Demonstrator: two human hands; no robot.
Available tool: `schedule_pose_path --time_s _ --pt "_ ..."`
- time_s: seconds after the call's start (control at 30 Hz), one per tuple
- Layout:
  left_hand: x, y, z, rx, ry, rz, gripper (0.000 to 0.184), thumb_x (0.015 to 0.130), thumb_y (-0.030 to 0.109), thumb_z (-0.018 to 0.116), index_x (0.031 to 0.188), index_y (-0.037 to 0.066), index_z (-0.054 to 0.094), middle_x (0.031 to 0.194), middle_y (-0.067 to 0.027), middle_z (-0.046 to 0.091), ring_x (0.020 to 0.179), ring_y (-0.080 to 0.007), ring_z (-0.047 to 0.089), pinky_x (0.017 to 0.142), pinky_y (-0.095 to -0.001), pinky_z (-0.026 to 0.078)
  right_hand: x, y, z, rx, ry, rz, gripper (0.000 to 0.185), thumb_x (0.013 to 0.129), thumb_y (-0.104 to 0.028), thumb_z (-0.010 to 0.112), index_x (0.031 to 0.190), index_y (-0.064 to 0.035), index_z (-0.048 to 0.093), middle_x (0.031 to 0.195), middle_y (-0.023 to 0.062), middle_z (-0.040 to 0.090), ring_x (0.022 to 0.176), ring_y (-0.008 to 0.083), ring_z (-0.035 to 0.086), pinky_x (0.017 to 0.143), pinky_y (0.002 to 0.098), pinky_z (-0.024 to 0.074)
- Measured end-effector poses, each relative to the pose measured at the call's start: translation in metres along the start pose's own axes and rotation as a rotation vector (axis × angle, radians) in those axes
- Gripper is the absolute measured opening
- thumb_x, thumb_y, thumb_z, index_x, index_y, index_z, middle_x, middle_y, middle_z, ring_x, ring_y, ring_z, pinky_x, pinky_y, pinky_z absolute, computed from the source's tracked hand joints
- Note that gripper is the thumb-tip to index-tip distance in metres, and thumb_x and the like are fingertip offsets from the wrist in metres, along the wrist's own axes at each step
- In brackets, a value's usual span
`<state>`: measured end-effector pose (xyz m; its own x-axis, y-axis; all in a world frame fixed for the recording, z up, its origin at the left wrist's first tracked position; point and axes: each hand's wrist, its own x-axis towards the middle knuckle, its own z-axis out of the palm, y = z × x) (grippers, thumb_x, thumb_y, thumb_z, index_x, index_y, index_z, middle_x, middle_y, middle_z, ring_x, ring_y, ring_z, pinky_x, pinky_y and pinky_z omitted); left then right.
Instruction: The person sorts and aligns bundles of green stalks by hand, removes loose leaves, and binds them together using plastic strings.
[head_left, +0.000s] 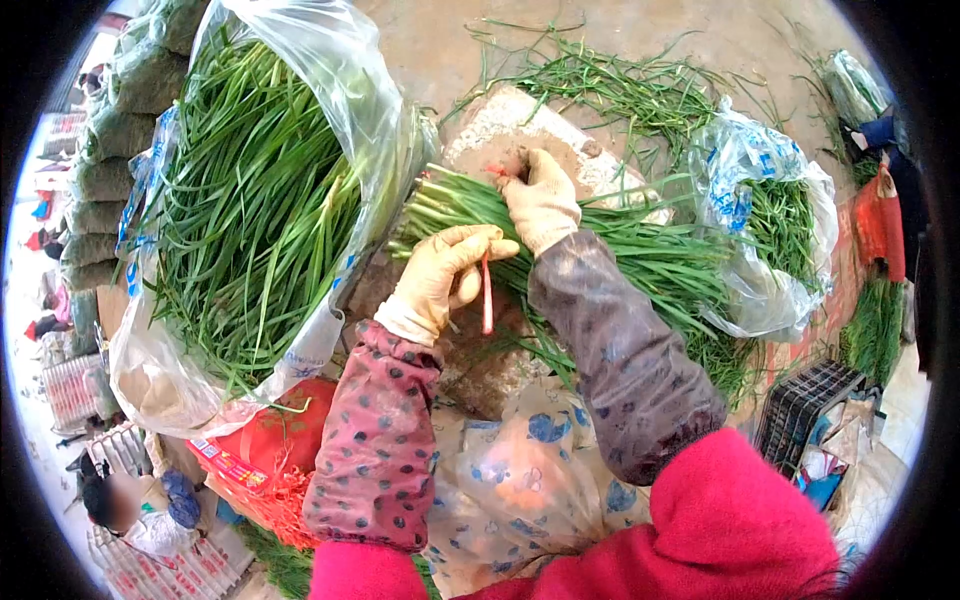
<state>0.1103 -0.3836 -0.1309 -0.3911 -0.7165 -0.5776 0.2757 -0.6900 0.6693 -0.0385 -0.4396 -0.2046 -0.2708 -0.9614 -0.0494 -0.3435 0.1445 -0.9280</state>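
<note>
Patterned clear plastic (510,480) lies nearest. Past it, the gloved left hand (440,277) pinches a dangling red strip (487,300). A little farther, the gloved right hand (541,203) nips a red end (496,171) on the chive bundle (465,208), which lies crosswise beneath it, stems leftward. An open plastic bag (372,95) of chives sits at left; loose chives (625,88) strew the floor beyond.
</note>
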Motion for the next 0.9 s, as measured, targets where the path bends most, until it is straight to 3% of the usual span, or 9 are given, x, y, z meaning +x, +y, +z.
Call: schedule_pose_path --time_s 0.13,0.27,0.33,0.43,0.53,0.63,0.9 --pt "0.000 -0.001 0.011 -0.020 0.081 -0.002 0.025 0.089 0.015 0.061 0.109 0.000 0.058 0.094 -0.0131 0.070 0.041 -0.0064 0.045 0.034 -0.0189 0.029 -0.010 0.004 -0.011 0.298 -0.104 0.105 0.018 0.075 -0.002 0.068 0.090 0.0014 0.059 0.077 0.0057 0.061 0.071 0.0116 0.056 0.064 0.0257 0.0472" --pt "0.013 -0.005 0.021 0.136 0.262 0.017 0.021 0.088 0.015 0.062 0.100 -0.001 0.059 0.083 -0.0154 0.070 0.037 -0.0093 0.047 0.032 -0.0208 0.031 -0.010 0.002 -0.018 0.246 -0.154 0.123 0.014 0.077 0.000 0.066 0.089 0.0003 0.059 0.078 0.0046 0.062 0.071 0.0114 0.057 0.064 0.0247 0.0468" --pt "0.021 -0.005 0.023 0.114 0.263 0.054 0.021 0.088 0.017 0.063 0.095 -0.002 0.060 0.076 -0.0140 0.069 0.035 -0.0101 0.045 0.032 -0.0218 0.030 -0.011 -0.003 -0.021 0.527 -0.146 0.263 0.010 0.080 0.001 0.064 0.089 -0.0007 0.060 0.080 0.0037 0.063 0.071 0.0112 0.057 0.065 0.0245 0.0470" --pt "0.028 -0.002 0.028 0.245 0.299 0.041 0.017 0.087 0.015 0.063 0.088 -0.002 0.062 0.073 -0.0146 0.068 0.034 -0.0107 0.043 0.032 -0.0241 0.031 -0.002 0.007 -0.020 0.606 -0.143 0.323 0.010 0.081 0.002 0.062 0.090 -0.0013 0.060 0.081 0.0043 0.064 0.072 0.0125 0.059 0.068 0.0257 0.0480" --pt "0.033 0.002 0.024 0.353 0.252 -0.019 0.019 0.088 0.017 0.063 0.090 -0.002 0.063 0.077 -0.0143 0.069 0.038 -0.0093 0.045 0.036 -0.0213 0.034 0.004 0.015 -0.021 0.677 -0.149 0.387 0.013 0.081 0.003 0.061 0.093 -0.0003 0.059 0.083 0.0057 0.064 0.076 0.0156 0.062 0.070 0.0280 0.0496" --pt "0.037 0.008 0.024 0.353 0.240 -0.069 0.016 0.087 0.015 0.063 0.089 -0.001 0.063 0.076 -0.0138 0.069 0.038 -0.0092 0.045 0.036 -0.0216 0.034 0.005 0.014 -0.021 0.916 -0.062 0.468 0.010 0.079 0.002 0.063 0.088 0.0006 0.059 0.078 0.0091 0.065 0.067 0.0166 0.061 0.058 0.0287 0.0481" --pt "0.042 0.011 0.026 0.372 0.279 -0.069 0.011 0.085 0.012 0.063 0.086 0.001 0.063 0.072 -0.0130 0.069 0.036 -0.0094 0.045 0.032 -0.0230 0.029 0.007 0.016 -0.023 0.963 -0.077 0.483 0.011 0.078 0.004 0.065 0.085 -0.0003 0.057 0.073 0.0062 0.062 0.060 0.0140 0.057 0.055 0.0276 0.0463"
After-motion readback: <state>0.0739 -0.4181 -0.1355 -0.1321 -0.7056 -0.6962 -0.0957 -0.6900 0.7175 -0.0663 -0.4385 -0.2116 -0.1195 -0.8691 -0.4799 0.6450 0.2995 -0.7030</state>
